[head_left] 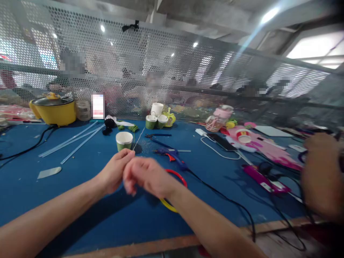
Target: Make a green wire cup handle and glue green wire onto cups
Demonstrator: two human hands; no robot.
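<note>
- At the near middle of the blue table (pixel 123 222), both hands are meeting, fingertips close together.
- Left hand (pixel 118 168): closing into a pinch, thumb against finger. A thin pale strand (pixel 139 138) is running up from its fingertips over the table; probably gripping it, grip point not showing.
- Right hand (pixel 147 175): curling loosely, blurring, overlapping the left. Can't tell if it's holding anything.
- A red and yellow ring (pixel 180 176) is lying partly under the right forearm.
- Just past the left hand, the near cup (pixel 124 142) is standing upright, hand partly covering its base. Done, by my read: green covering is sitting on its lower part. Lacking: no loop is showing on its top.
- To its right, a blue glue gun (pixel 174 157) is lying on its side, pliers (pixel 159 135) resting beyond it.
- Behind the near cup, green yarn (pixel 133 128) is lying loose.
- Further back, two green-and-white cups (pixel 151 122) are standing side by side; the left one is carrying a thin arched loop, so it's looking further along.
- Behind those, a white cup (pixel 157 107) is showing no green; looking least advanced, lower part hidden.
</note>
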